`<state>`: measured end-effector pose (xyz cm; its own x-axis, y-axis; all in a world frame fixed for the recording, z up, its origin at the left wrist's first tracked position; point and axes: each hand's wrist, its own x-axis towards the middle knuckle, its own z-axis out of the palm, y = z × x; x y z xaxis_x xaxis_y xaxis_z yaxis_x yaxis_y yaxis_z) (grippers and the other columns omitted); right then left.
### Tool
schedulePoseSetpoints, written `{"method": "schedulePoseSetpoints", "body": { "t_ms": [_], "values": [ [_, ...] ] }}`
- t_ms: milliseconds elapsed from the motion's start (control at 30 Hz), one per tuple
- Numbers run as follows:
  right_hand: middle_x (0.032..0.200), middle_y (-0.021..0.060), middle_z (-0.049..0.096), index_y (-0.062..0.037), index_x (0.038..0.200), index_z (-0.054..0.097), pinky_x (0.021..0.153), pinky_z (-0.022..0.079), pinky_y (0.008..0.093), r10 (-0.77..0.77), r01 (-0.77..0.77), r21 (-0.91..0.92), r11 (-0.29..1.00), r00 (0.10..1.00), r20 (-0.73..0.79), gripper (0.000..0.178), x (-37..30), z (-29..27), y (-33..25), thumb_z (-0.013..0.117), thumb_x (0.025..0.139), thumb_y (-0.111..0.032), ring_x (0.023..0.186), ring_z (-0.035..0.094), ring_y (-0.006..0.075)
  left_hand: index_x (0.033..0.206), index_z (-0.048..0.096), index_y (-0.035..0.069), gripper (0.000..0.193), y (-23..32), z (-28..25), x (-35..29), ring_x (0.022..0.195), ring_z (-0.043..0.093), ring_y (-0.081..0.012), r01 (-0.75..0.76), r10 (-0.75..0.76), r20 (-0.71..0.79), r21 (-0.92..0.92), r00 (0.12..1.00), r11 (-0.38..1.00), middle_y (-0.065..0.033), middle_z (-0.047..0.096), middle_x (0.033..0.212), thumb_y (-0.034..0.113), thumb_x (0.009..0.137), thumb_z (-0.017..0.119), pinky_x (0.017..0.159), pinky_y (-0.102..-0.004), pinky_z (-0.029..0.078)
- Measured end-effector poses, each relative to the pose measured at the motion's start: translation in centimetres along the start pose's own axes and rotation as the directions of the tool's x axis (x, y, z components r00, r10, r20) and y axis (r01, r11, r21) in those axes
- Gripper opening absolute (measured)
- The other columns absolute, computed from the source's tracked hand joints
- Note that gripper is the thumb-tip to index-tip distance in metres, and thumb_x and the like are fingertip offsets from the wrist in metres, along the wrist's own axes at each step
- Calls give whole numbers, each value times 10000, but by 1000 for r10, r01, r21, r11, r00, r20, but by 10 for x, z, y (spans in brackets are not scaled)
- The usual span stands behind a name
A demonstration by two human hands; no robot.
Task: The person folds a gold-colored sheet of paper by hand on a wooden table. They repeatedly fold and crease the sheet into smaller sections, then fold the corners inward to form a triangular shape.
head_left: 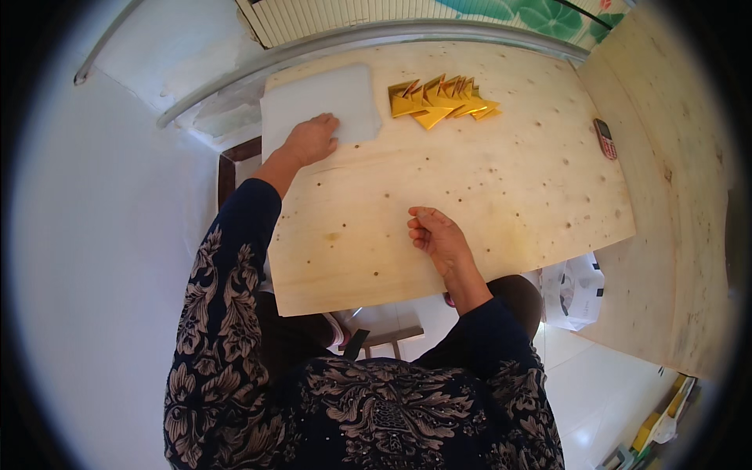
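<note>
At the far left of the wooden table lies a stack of pale, whitish sheets (317, 95), squarish with slightly uneven edges. My left hand (311, 139) rests on its near right part, thumb and fingers apart and touching the top sheet. Above the middle of the table, my right hand (439, 237) is closed, the fingers curled in toward the thumb, and nothing shows in it. Beyond it, right of the stack, several folded shiny gold paper pieces (442, 100) lie in an overlapping row.
The plywood table (470, 172) has knots and dark spots. A small red mobile phone (605, 139) lies at its right edge, next to another wooden board (666, 180). Below the right front edge hangs a white plastic bag (576, 294). A grey pipe (313, 56) runs behind the table.
</note>
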<state>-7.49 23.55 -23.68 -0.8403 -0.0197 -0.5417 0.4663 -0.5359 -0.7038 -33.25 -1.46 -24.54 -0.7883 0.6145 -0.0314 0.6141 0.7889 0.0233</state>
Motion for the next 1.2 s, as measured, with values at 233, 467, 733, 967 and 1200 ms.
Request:
{"method": "schedulePoseSetpoints", "body": {
  "t_ms": [233,467,733,967,1200],
  "values": [
    [852,-8,654,-66,1086,639,669,497,221,13,-13,-1,1000,1000,-2,210,-2,1,2,626,958,-233,713,611,71,1267,559,38,540,31,-20,4,1180,546,-339,31,-26,-245,16,969,999,-165,564,1306,396,871,639,956,-435,465],
    [899,-2,653,-73,1096,640,712,482,229,21,-21,-21,1000,1000,-5,246,1,-1,4,624,960,-278,756,601,70,1279,536,33,672,102,-9,35,1240,491,-317,502,-509,-52,-107,860,859,-139,534,1303,502,817,669,953,-553,415],
    [886,-6,647,-72,1087,636,704,478,223,5,-5,-10,1000,999,38,242,-2,-1,1,620,964,-279,747,594,67,1150,611,6,490,85,-13,43,1026,640,-342,457,-476,-30,-239,879,857,-193,661,1111,376,830,621,836,-445,523],
    [880,-4,645,-63,1094,630,707,481,223,-4,5,-9,1000,999,37,241,-3,0,0,612,967,-266,747,595,66,864,727,6,292,54,-23,55,889,678,-332,469,-477,27,-239,878,850,-179,710,919,272,835,609,764,-418,539],
    [893,0,648,-60,1102,630,713,482,223,0,0,1,1000,999,41,241,-3,0,-1,613,965,-258,754,597,68,912,710,4,327,35,-30,69,827,670,-257,620,-560,299,-545,772,564,-118,693,876,319,826,720,708,-388,534]
  ]
}}
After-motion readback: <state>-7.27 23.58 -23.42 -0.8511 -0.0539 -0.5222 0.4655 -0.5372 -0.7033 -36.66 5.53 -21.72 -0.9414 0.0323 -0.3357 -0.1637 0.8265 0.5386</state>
